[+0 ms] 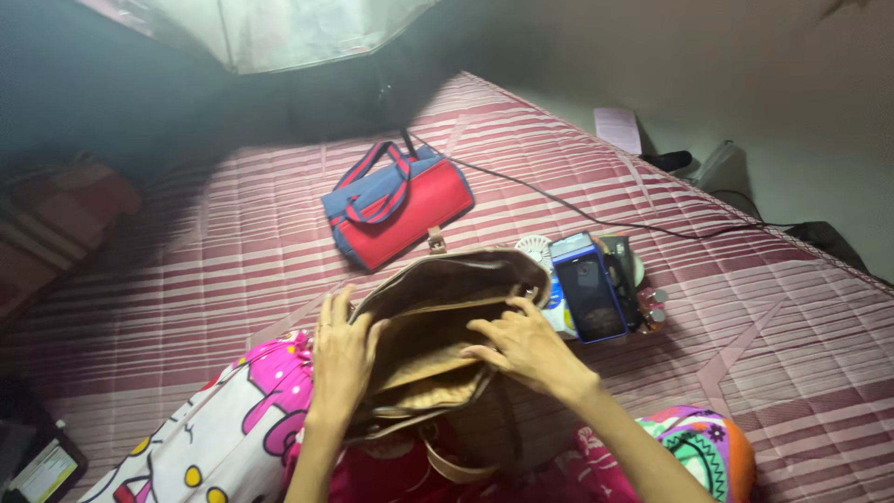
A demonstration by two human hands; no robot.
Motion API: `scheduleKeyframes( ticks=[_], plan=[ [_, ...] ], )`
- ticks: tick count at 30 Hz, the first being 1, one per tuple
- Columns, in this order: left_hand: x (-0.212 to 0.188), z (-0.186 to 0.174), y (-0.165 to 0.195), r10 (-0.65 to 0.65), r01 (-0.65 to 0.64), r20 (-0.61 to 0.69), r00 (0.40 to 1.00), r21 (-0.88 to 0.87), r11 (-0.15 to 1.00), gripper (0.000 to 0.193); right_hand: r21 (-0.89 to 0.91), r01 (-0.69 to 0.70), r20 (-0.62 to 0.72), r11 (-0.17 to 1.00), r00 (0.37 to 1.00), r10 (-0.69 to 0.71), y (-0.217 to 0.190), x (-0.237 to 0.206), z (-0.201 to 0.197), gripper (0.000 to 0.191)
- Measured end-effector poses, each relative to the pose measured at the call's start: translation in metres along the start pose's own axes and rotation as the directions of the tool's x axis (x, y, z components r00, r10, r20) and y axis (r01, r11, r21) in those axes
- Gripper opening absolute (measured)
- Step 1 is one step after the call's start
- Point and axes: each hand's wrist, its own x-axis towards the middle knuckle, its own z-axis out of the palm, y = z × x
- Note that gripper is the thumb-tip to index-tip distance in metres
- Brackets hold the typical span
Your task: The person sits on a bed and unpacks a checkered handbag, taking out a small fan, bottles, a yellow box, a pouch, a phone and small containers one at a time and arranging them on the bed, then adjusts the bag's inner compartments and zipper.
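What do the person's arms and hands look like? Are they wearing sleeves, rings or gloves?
Both arms are bare from the bottom edge of the picture up to the wrists, with no sleeves showing. The left hand and the right hand are bare too: no gloves, and no rings, watch or bracelets that I can see. The fingers are slim, and the nails look short and plain.

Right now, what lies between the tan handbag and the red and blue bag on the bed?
In the head view, only bare striped bedcover separates the tan handbag from the red and blue bag.
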Motion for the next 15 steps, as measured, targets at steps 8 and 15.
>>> scheduleKeyframes(
  ticks=[8,15],
  plan=[
    [-0.034,0.013,0.013,0.167,-0.163,0.118,0.979,-0.047,0.986,0.035,-0.253,0.092,-0.396,0.963,0.898,-0.190,-0.015,0.018,0.016,0.044],
    [-0.026,0.011,0.000,0.063,-0.070,-0.075,0.995,-0.101,0.992,0.047,-0.082,-0.064,0.515,0.995,0.851,0.097,-0.009,-0.008,0.010,0.045]
  ],
)
